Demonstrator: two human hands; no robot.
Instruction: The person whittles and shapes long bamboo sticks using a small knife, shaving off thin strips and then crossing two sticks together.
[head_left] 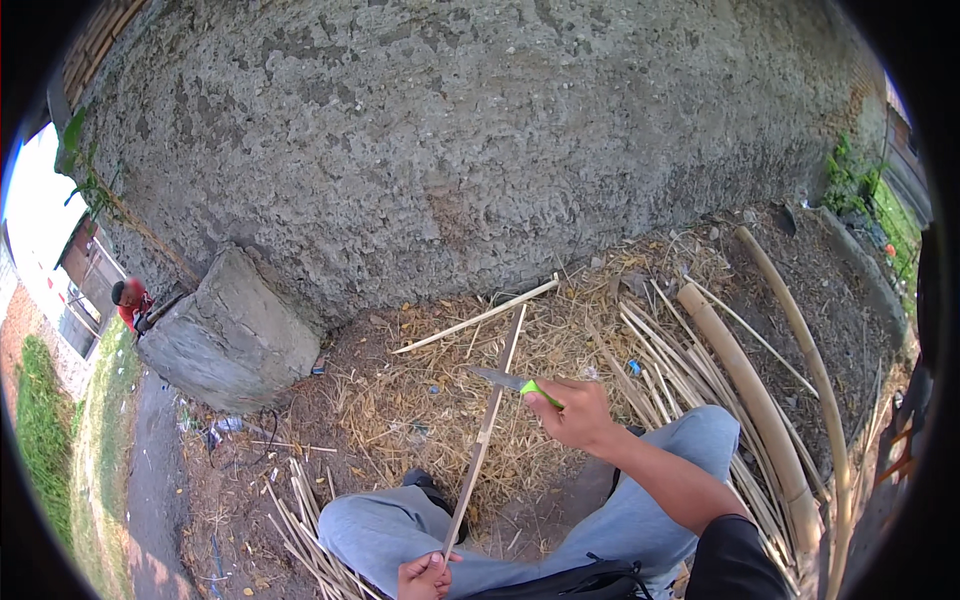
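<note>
My right hand (583, 412) is closed round the green handle of a knife (500, 378). Its blade points left and lies across the upper part of a bamboo strip (482, 430), seemingly touching it; the exact contact is too small to tell. Down at the lower edge, my left hand (425, 578) pinches the near end of that strip. The strip slants up and away from me, between my bent knees, with its far end over the shavings. Its face shows a darker side and a pale side.
Bamboo shavings (400, 420) cover the ground. Split strips (690, 370) and a thick bamboo pole (750, 400) lie to my right, more strips (305, 530) by my left knee. A concrete block (235, 335) stands before the rough wall (480, 150). A person in red (132, 303) is behind it.
</note>
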